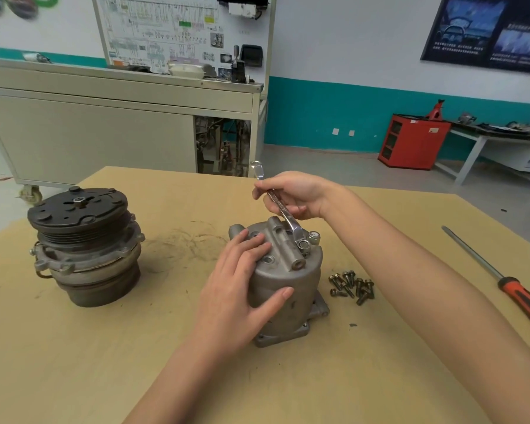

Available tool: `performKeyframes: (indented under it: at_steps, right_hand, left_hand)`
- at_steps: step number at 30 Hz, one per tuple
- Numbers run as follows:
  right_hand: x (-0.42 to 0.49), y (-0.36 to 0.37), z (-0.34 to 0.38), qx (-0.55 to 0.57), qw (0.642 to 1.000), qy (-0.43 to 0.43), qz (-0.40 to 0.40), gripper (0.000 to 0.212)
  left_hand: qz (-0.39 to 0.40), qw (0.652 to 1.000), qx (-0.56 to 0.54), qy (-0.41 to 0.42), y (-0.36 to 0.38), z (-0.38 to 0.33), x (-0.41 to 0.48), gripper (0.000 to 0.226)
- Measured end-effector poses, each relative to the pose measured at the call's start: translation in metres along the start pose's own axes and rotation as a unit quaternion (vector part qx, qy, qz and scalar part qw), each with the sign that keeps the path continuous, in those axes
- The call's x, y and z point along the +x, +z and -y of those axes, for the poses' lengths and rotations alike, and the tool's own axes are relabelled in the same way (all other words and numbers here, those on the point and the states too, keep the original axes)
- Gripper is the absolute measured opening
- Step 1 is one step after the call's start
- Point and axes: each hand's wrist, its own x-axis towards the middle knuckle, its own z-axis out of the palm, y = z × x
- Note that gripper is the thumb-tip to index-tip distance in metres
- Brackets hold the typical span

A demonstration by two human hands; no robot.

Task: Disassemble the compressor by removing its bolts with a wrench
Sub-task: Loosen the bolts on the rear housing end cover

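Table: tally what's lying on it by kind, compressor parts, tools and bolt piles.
Compressor parts: 2, pulley unit and housing
Wrench: 1
Screwdriver: 1
Bolt pile: 1, bolts too tangled to count
Total: 5

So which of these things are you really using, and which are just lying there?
In use: wrench, gripped by the right hand; bolt at its lower end; compressor, steadied by the left hand; loose bolts beside it.
Lying about: screwdriver on the right; pulley part on the left, untouched.
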Motion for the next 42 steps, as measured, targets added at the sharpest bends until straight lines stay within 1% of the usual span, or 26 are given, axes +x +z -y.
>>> performKeyframes:
  at_steps: [2,4,6,7,9,10,11,13,15,16,18,21,22,28,37,39,42]
  right_hand:
    - [-0.007,-0.003,0.0,0.063,0.998,-0.02,-0.016,0.025]
    - [-0.019,-0.007,0.005,0.104,0.991,-0.057,-0.064,0.026]
    - [-0.039,-0.01,0.009,0.081,0.982,-0.105,-0.134,0.026]
    - [-0.051,-0.011,0.009,0.029,0.976,-0.129,-0.173,0.024]
    - [-0.079,-0.007,0.002,-0.15,0.947,-0.152,-0.239,0.018]
    - [-0.094,-0.003,-0.006,-0.231,0.928,-0.148,-0.251,0.016]
    - [-0.107,0.003,-0.015,-0.279,0.919,-0.136,-0.243,0.015]
    - [-0.125,0.018,-0.035,-0.312,0.918,-0.116,-0.217,0.017]
    - [-0.128,0.03,-0.054,-0.337,0.897,-0.131,-0.256,0.018]
    - [-0.126,0.035,-0.061,-0.339,0.886,-0.145,-0.281,0.017]
    - [-0.12,0.042,-0.07,-0.331,0.875,-0.168,-0.309,0.011]
    - [-0.114,0.046,-0.072,-0.375,0.849,-0.182,-0.325,0.006]
    - [-0.113,0.046,-0.072,-0.383,0.845,-0.185,-0.325,0.006]
    - [-0.11,0.046,-0.071,-0.392,0.838,-0.194,-0.327,0.009]
    - [-0.112,0.05,-0.07,-0.398,0.831,-0.195,-0.336,0.009]
    - [-0.115,0.051,-0.066,-0.375,0.829,-0.22,-0.352,0.008]
    - [-0.128,0.048,-0.05,-0.296,0.828,-0.271,-0.391,0.007]
  left_hand:
    - [0.001,1.0,0.002,-0.001,0.0,0.0,0.0,0.066]
    - [0.002,1.0,0.003,-0.002,0.0,0.0,0.0,0.066]
    - [0.001,1.0,0.003,-0.002,0.0,0.0,-0.001,0.066]
    - [0.0,1.0,0.003,-0.002,0.001,0.0,-0.001,0.066]
    - [-0.004,1.0,0.003,0.0,0.002,0.001,-0.001,0.066]
    - [-0.007,1.0,0.002,0.002,0.002,0.003,-0.002,0.066]
    - [-0.009,1.0,0.0,0.002,0.003,0.003,-0.002,0.066]
    - [-0.013,1.0,-0.003,0.0,0.004,0.004,-0.001,0.066]
    - [-0.018,1.0,-0.008,0.002,0.005,0.005,-0.001,0.065]
    - [-0.018,1.0,-0.011,0.002,0.005,0.005,0.0,0.065]
    - [-0.017,1.0,-0.013,0.001,0.005,0.003,0.0,0.065]
    - [-0.014,1.0,-0.013,0.001,0.005,0.002,0.0,0.066]
    - [-0.013,1.0,-0.013,0.0,0.004,0.002,0.0,0.067]
    - [-0.011,1.0,-0.012,-0.004,0.003,0.0,-0.001,0.068]
    - [-0.013,1.0,-0.009,-0.002,0.004,0.001,0.0,0.068]
    - [-0.012,1.0,-0.004,-0.001,0.004,0.001,-0.001,0.068]
    - [-0.008,1.0,-0.002,-0.004,0.002,0.001,-0.001,0.067]
